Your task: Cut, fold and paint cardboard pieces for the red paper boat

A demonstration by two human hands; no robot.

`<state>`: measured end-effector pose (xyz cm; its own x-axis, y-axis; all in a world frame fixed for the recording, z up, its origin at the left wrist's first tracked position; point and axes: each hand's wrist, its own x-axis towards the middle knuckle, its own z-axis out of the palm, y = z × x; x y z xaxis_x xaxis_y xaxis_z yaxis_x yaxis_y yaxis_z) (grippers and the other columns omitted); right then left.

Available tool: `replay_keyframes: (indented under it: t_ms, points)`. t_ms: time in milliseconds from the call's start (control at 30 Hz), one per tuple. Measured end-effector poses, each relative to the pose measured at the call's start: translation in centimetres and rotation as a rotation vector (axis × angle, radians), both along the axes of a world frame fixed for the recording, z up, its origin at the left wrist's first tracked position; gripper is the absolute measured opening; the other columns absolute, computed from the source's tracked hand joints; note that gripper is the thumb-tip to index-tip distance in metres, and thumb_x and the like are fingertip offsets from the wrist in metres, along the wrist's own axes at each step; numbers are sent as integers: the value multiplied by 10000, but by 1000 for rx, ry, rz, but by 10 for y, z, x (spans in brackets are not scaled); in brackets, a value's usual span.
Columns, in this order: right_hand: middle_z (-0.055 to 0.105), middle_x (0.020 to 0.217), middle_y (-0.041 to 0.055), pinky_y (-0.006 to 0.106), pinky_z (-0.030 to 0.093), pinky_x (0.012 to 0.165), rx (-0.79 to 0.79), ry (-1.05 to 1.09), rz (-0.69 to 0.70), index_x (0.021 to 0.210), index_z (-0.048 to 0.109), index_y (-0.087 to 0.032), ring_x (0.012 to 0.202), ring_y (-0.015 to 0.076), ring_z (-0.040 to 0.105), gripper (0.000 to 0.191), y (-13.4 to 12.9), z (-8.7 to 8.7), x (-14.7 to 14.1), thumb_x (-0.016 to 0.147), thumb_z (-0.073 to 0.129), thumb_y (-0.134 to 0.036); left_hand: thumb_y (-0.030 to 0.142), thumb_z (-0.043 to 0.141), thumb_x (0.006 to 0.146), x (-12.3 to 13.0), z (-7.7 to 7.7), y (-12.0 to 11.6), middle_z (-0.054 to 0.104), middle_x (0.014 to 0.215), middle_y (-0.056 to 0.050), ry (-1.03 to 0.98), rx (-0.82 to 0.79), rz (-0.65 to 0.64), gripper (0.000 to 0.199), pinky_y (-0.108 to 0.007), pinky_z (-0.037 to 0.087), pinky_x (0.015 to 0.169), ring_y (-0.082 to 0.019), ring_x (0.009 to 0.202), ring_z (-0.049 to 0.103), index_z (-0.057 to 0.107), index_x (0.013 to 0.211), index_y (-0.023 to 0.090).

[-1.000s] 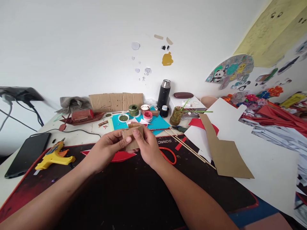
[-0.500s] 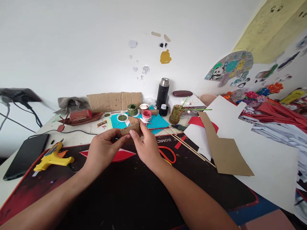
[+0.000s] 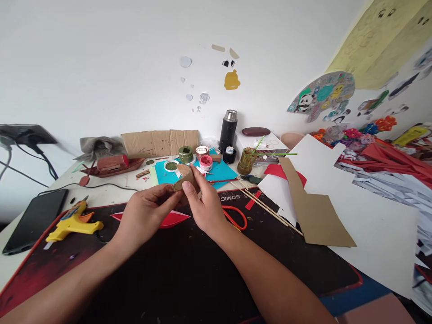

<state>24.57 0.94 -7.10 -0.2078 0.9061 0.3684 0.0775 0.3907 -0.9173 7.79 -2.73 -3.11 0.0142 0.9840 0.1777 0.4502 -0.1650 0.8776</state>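
Between my two hands, above the dark desk mat, is a small curved piece of brown cardboard (image 3: 184,177). My left hand (image 3: 148,207) pinches its lower left end between thumb and fingers. On the right side, my right hand (image 3: 204,198) grips it, thumb across the near face and fingers behind. Beneath my hands lies a red paper boat shape (image 3: 174,219) with a white edge, partly hidden by the left hand. Red scissor handles (image 3: 241,218) show just right of my right wrist.
A yellow glue gun (image 3: 76,220) and a phone (image 3: 35,220) lie left. Behind stand paint jars (image 3: 186,155), a black thermos (image 3: 228,130) and a brush jar (image 3: 246,162). Wooden sticks (image 3: 270,210), cut cardboard (image 3: 326,220) and white sheets (image 3: 374,225) lie right. A model boat (image 3: 113,165) sits back left.
The cardboard piece has tilted and turned slightly in my hands, and my left fingers have shifted a little along its lower end. The view has moved slightly.
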Motion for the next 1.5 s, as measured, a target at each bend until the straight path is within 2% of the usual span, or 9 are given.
replay_keyframes:
  t_ms: [100, 333, 533, 733, 867, 1033, 1167, 1367, 1500]
  points:
    - [534, 1749, 105, 555, 377, 1358, 5, 2, -2, 1708, 511, -299, 1648, 314, 470, 720, -1, -1, -1, 1120, 511, -715, 564, 779, 922, 2, -1, -1, 870, 871, -31, -21, 22, -23, 319, -332, 616, 751, -256, 784, 804, 838, 895, 252]
    - [598, 1698, 97, 528, 388, 1359, 53, 4, 25, 1685, 532, -297, 1609, 289, 529, 667, -10, -8, -11, 1182, 319, -679, 465, 794, 936, 8, -2, -3, 815, 796, -8, -103, 127, -62, 258, -303, 607, 702, -199, 707, 715, 794, 805, 243]
    - [681, 1609, 99, 486, 484, 1293, 43, 56, -12, 1613, 610, -287, 1531, 279, 614, 680, -14, -13, -18, 1192, 237, -669, 524, 793, 930, 13, 0, -3, 824, 833, -14, -156, 64, -118, 299, -319, 640, 746, -219, 754, 742, 802, 829, 243]
    - [653, 1640, 120, 525, 415, 1335, -16, 29, -13, 1587, 644, -274, 1586, 303, 555, 659, -6, -8, -11, 1156, 394, -706, 612, 764, 919, 8, -1, 2, 841, 900, -38, -64, -13, -48, 369, -372, 635, 846, -278, 882, 775, 801, 910, 245]
    - [683, 1611, 100, 503, 451, 1309, -14, 78, -1, 1571, 665, -299, 1544, 297, 602, 630, -6, 0, -6, 1130, 486, -713, 611, 749, 946, 6, 0, 0, 834, 923, -48, -113, -33, -76, 373, -372, 634, 850, -269, 883, 774, 788, 934, 240]
    - [740, 1536, 96, 497, 475, 1286, -24, 174, -5, 1466, 742, -280, 1495, 300, 646, 642, -3, 3, -3, 1134, 445, -743, 555, 774, 952, 8, 3, -6, 796, 876, -39, -167, -23, -144, 326, -344, 636, 811, -238, 832, 745, 771, 896, 234]
    - [756, 1507, 113, 484, 493, 1269, -32, 149, -7, 1463, 740, -257, 1475, 298, 665, 660, -5, 1, -5, 1141, 423, -738, 550, 794, 935, 12, 2, -8, 833, 928, -47, -179, -57, -145, 311, -363, 649, 861, -252, 874, 767, 787, 925, 239]
    - [776, 1470, 90, 481, 516, 1243, 101, 152, 1, 1483, 722, -298, 1418, 282, 701, 592, -14, 4, -7, 1160, 419, -690, 553, 811, 925, 15, 2, -8, 865, 953, -61, -205, -36, -172, 319, -404, 660, 920, -282, 914, 793, 817, 892, 236]
    - [766, 1491, 79, 498, 498, 1267, -38, 220, 97, 1444, 743, -296, 1444, 290, 682, 612, -9, 8, -3, 1112, 500, -748, 595, 817, 916, 9, 6, -4, 863, 974, -65, -220, -67, -200, 352, -444, 657, 970, -289, 923, 793, 823, 921, 243]
